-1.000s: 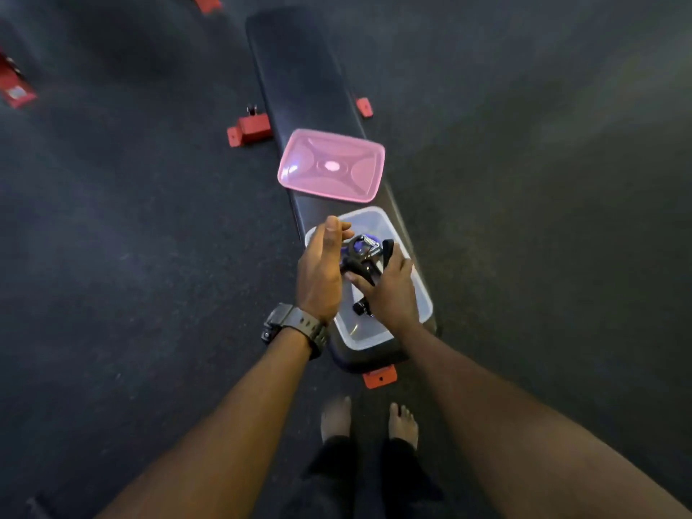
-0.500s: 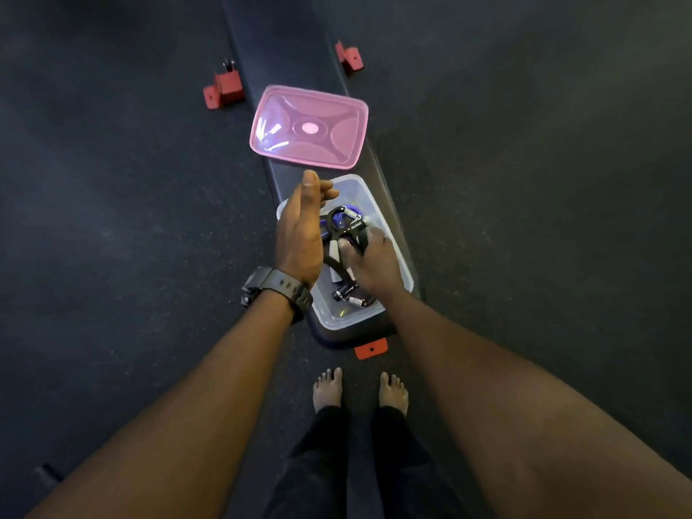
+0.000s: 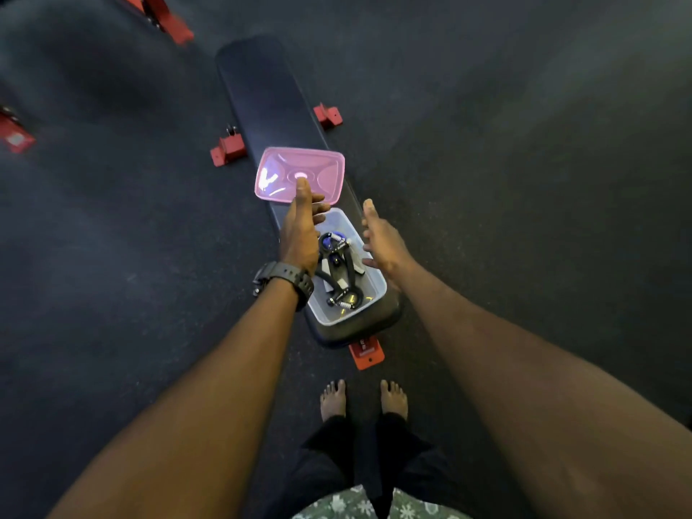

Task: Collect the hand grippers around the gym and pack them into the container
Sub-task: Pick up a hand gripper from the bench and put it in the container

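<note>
A clear plastic container (image 3: 369, 299) rests on the near end of a black gym bench (image 3: 262, 95). Black hand grippers (image 3: 337, 267) with silver springs lie inside it, one with a blue part. A pink lid (image 3: 299, 174) lies on the bench just beyond the container. My left hand (image 3: 301, 230) hovers over the container's left rim, fingers stretched toward the lid, a black watch on its wrist. My right hand (image 3: 384, 239) is over the right rim, fingers apart, holding nothing.
Red bench feet (image 3: 228, 149) (image 3: 327, 115) (image 3: 366, 354) stick out on the dark rubber floor. More red equipment sits at the far left (image 3: 15, 134) and top left (image 3: 164, 20). My bare feet (image 3: 361, 400) stand just before the bench end.
My right hand has let go of the hand gripper, which now lies in the container. Both hands have risen and opened, moving toward the pink lid.
</note>
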Available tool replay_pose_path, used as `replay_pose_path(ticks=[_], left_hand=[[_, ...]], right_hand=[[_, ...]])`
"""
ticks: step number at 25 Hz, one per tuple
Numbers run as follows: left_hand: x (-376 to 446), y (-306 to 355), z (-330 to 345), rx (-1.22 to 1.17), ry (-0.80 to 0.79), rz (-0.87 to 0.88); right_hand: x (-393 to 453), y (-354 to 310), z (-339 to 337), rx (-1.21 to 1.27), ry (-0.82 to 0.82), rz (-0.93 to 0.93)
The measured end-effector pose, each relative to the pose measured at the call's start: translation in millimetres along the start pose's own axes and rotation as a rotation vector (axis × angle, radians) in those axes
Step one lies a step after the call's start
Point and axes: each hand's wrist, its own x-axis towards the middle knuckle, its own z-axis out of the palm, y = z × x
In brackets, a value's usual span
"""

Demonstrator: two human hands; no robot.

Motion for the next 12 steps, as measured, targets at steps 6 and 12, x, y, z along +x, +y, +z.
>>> replay_pose_path(ticks=[6, 12], left_hand=[[-24, 50, 35, -0.015, -0.095, 0.045], [-71, 78, 132, 0.027, -0.408, 0.115]], right_hand=[[-32, -33, -52, 0.118, 0.116, -0.026], [-103, -20, -142, 0.239, 0.411, -0.06]])
